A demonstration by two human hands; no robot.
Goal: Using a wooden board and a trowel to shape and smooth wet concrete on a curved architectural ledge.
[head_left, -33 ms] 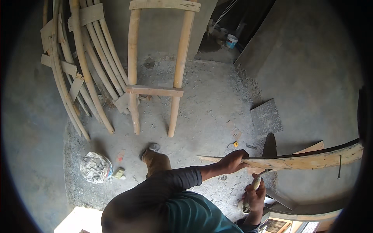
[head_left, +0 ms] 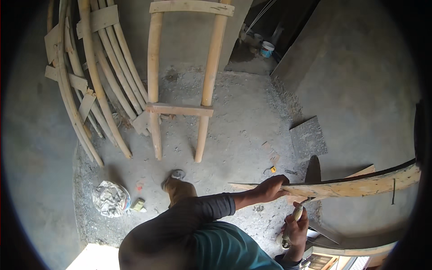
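My left hand (head_left: 272, 186) is closed around the near-left part of a long wooden board (head_left: 346, 188) that runs off to the right. A nail (head_left: 393, 192) sticks out of the board's lower edge near its far right. Just below the board, my right hand (head_left: 297, 229) grips the pale, worn handle of a trowel (head_left: 313, 169). The trowel's dark, rounded blade shows beyond the board's upper edge; the board hides the part between blade and handle. My right fingers are wrapped round the handle.
A wooden ladder (head_left: 154, 85) leans against the far wall. Bent poles with nailed boards (head_left: 101, 94) stand left of it. A bucket covered with a crumpled sack (head_left: 109, 198) sits at lower left. A grey slab (head_left: 309, 137) lies by the right wall; a white-blue bucket (head_left: 267, 48) stands far back.
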